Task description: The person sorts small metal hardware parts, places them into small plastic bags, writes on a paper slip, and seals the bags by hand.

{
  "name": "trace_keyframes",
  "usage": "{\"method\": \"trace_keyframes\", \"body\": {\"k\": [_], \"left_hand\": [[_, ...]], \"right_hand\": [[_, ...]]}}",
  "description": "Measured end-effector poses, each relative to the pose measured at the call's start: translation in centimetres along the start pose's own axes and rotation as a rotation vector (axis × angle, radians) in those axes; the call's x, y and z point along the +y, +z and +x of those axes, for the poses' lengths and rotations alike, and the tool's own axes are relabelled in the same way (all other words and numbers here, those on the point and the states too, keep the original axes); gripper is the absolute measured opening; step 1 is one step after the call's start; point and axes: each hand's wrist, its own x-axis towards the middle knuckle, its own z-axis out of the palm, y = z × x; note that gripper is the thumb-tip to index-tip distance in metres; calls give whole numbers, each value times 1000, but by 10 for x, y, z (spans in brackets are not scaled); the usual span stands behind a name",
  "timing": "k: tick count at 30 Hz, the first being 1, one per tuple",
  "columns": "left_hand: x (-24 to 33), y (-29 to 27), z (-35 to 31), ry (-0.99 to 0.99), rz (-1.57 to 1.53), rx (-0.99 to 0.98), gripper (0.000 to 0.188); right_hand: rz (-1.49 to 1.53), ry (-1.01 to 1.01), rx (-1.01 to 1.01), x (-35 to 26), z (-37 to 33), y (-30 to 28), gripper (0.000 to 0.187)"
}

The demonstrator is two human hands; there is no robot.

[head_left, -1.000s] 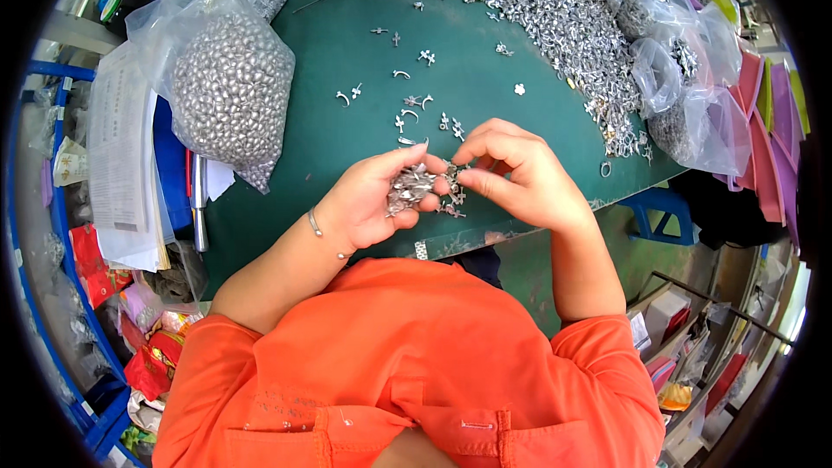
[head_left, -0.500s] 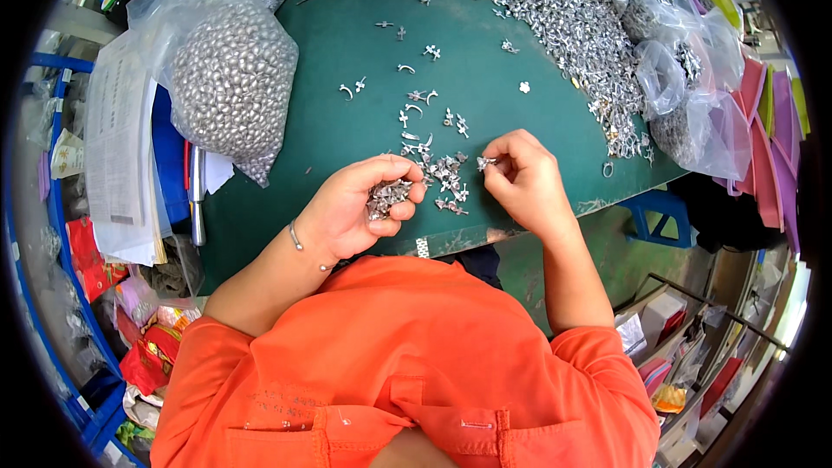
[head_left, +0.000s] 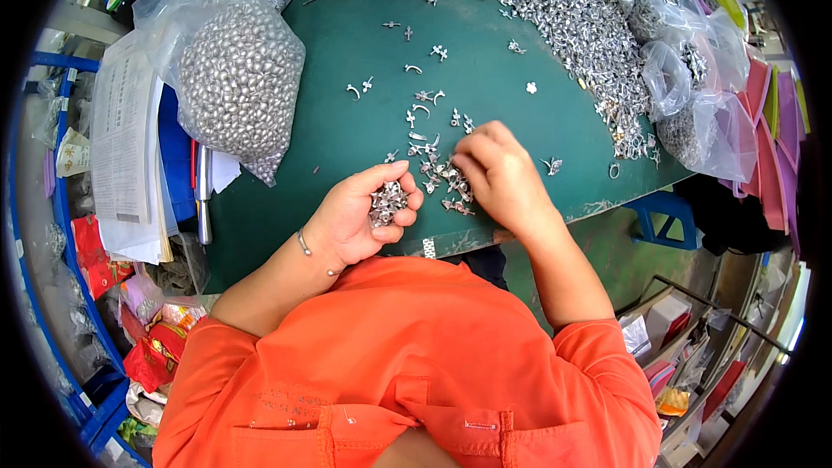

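The left hand (head_left: 360, 217) is cupped and grasping a small heap of silver metal pieces (head_left: 387, 202) just above the near edge of the green surface (head_left: 347, 139). The right hand (head_left: 498, 173) lies with fingers bent on the loose pieces (head_left: 446, 178) scattered just beside it; whether it pinches one, I cannot tell. To do this well, I think the cupped palm should stay level and the right fingers should pick one piece at a time.
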Motion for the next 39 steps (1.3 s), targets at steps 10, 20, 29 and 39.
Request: {"method": "trace_keyframes", "body": {"k": [10, 20, 29, 39], "left_hand": [[0, 2, -7, 66, -6, 34, 23], [-3, 5, -6, 53, 12, 27, 25], [-5, 6, -6, 37, 9, 34, 25], [-4, 9, -6, 48, 34, 58, 24]], "right_hand": [[5, -49, -98, -4, -22, -9, 11], [94, 149, 41, 10, -33, -22, 11], [-188, -85, 104, 6, -31, -7, 13], [12, -87, 71, 18, -23, -27, 15]]}}
